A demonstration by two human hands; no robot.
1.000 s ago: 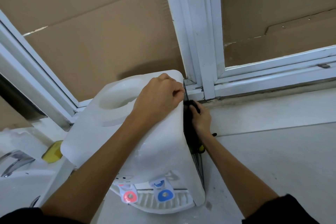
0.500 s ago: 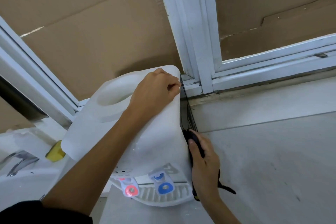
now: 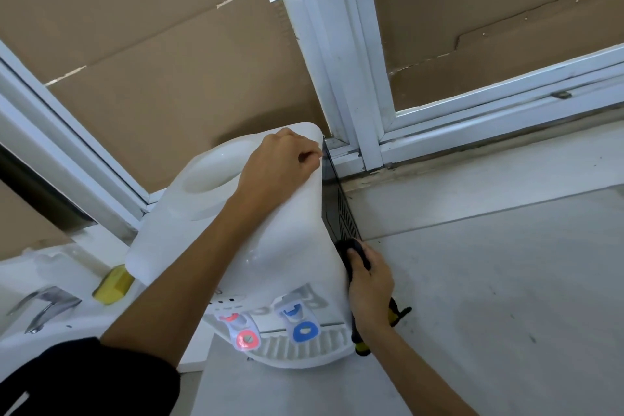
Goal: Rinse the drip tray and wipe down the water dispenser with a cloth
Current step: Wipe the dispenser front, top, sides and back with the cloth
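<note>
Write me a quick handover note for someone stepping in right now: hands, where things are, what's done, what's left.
Left hand grips the top back corner of the white plastic water dispenser, steadying it on the grey counter.
Right hand holds the dark cloth against the dispenser's black right side, low down.
White ribbed drip tray sits in place under the taps.
Done: cannot tell how much is wiped.
Left: finish wiping; the tray's rinse is unconfirmed.

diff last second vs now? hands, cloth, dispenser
The right hand, gripping the dark cloth, slid from high on the water dispenser's right side, near its top rear corner, down toward the front; little movement in the last half second. Unchanged: the left hand grips the top rear corner, and the drip tray sits under the taps.
</note>
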